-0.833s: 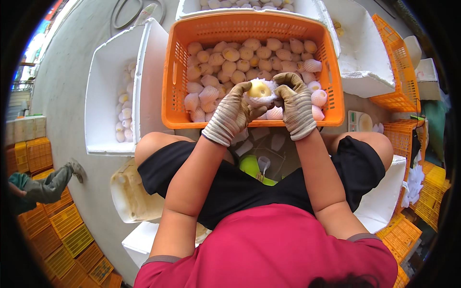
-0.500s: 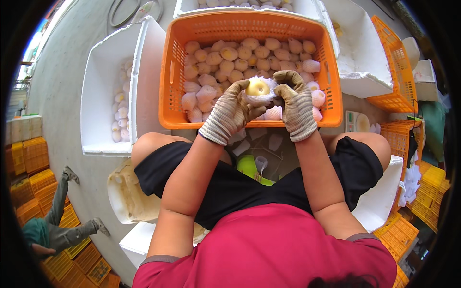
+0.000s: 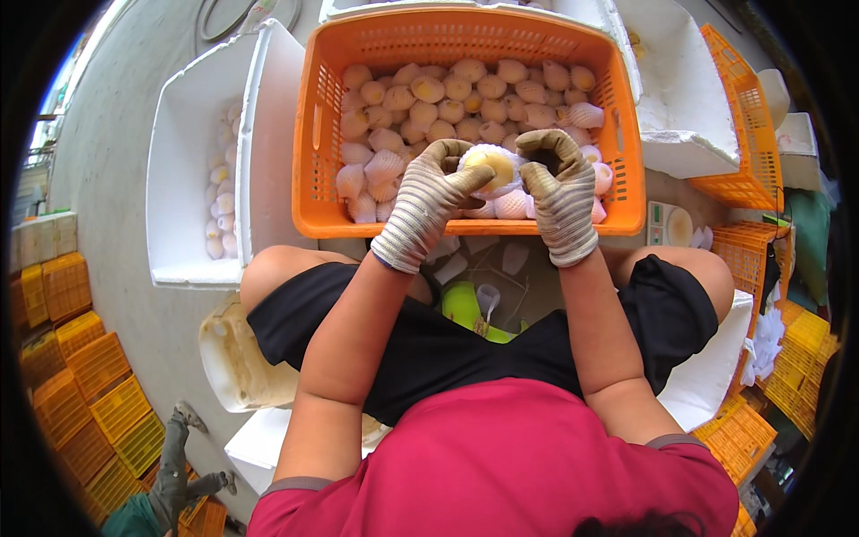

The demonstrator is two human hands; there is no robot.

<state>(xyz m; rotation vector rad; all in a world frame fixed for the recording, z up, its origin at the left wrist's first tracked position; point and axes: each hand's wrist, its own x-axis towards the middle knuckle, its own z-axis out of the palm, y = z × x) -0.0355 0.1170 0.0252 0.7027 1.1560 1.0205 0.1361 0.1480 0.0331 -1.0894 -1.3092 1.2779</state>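
My left hand (image 3: 428, 199), in a striped glove with tan-coated fingers, grips a pale yellow fruit (image 3: 497, 166) in a white foam net sleeve, its thumb across the fruit. My right hand (image 3: 559, 199), gloved alike, has curled fingers pinching the sleeve's right side. Below and beyond them is an orange plastic crate (image 3: 628, 206) full of sleeved fruits (image 3: 428, 89), mostly white and pinkish, some showing yellow at their openings.
A white foam box (image 3: 179, 188) with fruit stands left, another (image 3: 671, 107) right. A scale (image 3: 667, 224), a green item (image 3: 461, 309) between my legs and stacked orange crates (image 3: 107, 376) surround me. A co-worker's legs (image 3: 170, 483) show at lower left.
My left thumb has shifted onto the fruit, which is turned and slightly right of before, with both hands still on it. The co-worker has moved toward the bottom of the view.
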